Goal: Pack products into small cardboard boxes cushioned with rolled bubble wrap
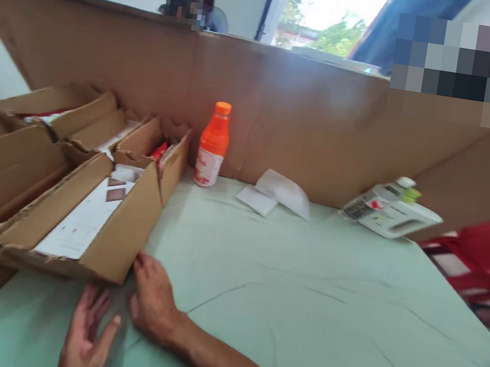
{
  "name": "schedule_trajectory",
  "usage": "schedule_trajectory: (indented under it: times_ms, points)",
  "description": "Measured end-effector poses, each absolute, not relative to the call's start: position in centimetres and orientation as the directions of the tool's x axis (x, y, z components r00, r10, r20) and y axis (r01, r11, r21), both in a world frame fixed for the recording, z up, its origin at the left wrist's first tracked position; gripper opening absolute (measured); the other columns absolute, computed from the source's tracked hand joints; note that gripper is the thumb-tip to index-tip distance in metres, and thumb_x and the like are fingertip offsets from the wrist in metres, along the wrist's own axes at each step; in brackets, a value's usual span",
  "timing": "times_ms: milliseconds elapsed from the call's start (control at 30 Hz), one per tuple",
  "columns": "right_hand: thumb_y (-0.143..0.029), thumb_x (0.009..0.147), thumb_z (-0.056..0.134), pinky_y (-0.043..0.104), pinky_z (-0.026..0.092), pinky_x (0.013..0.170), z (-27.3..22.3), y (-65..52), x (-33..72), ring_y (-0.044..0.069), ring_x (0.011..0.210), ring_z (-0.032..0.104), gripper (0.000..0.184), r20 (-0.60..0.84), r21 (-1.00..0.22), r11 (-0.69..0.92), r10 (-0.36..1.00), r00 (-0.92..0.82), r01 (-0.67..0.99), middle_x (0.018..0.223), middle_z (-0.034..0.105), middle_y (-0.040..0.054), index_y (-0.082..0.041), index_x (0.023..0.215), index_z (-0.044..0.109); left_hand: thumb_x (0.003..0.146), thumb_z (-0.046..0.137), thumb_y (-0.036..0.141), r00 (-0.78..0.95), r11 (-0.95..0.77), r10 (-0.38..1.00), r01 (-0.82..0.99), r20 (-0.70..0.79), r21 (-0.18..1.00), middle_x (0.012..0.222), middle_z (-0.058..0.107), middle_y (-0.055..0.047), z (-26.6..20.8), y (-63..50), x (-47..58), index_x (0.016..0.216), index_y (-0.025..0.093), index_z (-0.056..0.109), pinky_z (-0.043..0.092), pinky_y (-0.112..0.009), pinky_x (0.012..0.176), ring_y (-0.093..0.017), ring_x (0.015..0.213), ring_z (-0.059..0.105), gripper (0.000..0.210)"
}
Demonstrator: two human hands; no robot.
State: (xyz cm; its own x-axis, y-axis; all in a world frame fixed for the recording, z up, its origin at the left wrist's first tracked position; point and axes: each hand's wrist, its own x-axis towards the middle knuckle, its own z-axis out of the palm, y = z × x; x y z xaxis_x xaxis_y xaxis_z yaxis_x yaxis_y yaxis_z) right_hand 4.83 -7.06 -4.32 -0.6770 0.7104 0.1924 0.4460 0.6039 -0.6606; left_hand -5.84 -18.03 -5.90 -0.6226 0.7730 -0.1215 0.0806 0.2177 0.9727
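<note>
A cardboard box [118, 244] with open compartments lies on the left of the table, and a white printed sheet or carton [83, 220] shows inside its nearest section. My right hand [156, 302] is at the box's front right corner, its curled fingers against the cardboard. Just in front of the box's near edge is my left hand [88, 335], thumb and fingers apart, holding nothing. Its fingertips are close to the lower edge; whether they touch it I cannot tell.
An orange bottle [213, 148] stands behind the box. White paper pieces [283, 192] lie at the back. A clear bottle [374, 200] and a white jug [398, 220] lie tilted at the back right. A cardboard wall [283, 115] borders the green-covered table [297, 326]. Red plastic stools [488, 250] stand right.
</note>
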Motion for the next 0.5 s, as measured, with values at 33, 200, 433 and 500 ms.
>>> schedule_trajectory:
  times_ms: [33, 200, 433, 500]
  points:
    - [-0.026, 0.081, 0.062, 0.046, 0.035, 0.119, -4.4, -8.1, 5.5, 0.031, 0.143, 0.04, 0.064, 0.199, -0.621, 0.66, 0.654, -0.73, 0.422, 0.153, 0.046, 0.0183, -0.012, 0.143, 0.048, 0.086, 0.063, 0.054, -0.586, 0.214, 0.802, 0.104, -0.114, 0.971, 0.148, 0.05, -0.018, -6.5, -18.5, -5.1, 0.156, 0.027, 0.026, 0.049, -0.056, 0.108, -0.038, 0.136, 0.051, 0.083]
    - [-0.035, 0.087, 0.064, 0.039, 0.042, 0.11, -3.3, -8.5, 13.0, 0.024, 0.13, 0.055, 0.039, 0.194, -0.544, 0.74, 0.569, -0.799, 0.395, 0.136, 0.064, 0.0105, -0.02, 0.123, 0.065, 0.089, 0.058, 0.046, -0.458, 0.115, 0.886, 0.36, 0.068, 0.926, 0.143, 0.056, -0.012, -6.7, -19.3, -1.8, 0.145, 0.029, 0.047, 0.042, -0.056, 0.115, -0.034, 0.135, 0.053, 0.059]
    - [-0.014, 0.09, 0.055, 0.042, 0.044, 0.106, 2.3, 4.7, 29.2, 0.024, 0.127, 0.056, 0.037, 0.221, -0.241, 0.274, 0.95, -0.222, 0.931, 0.138, 0.063, 0.014, -0.018, 0.125, 0.066, 0.093, 0.054, 0.045, -0.154, -0.084, 0.966, 0.575, 0.208, 0.814, 0.132, 0.067, -0.009, -4.1, -15.0, 0.9, 0.117, 0.025, 0.07, 0.058, -0.043, 0.096, -0.028, 0.122, 0.061, 0.035]
    - [-0.011, 0.089, 0.052, 0.047, 0.042, 0.106, 3.2, 8.8, 32.0, 0.031, 0.133, 0.049, 0.047, 0.246, -0.195, 0.175, 0.961, -0.124, 0.965, 0.146, 0.055, 0.0187, -0.014, 0.135, 0.059, 0.094, 0.054, 0.043, -0.089, -0.154, 0.961, 0.608, 0.26, 0.779, 0.129, 0.068, -0.009, -4.5, -13.9, 1.3, 0.117, 0.024, 0.07, 0.058, -0.04, 0.095, -0.027, 0.119, 0.062, 0.034]
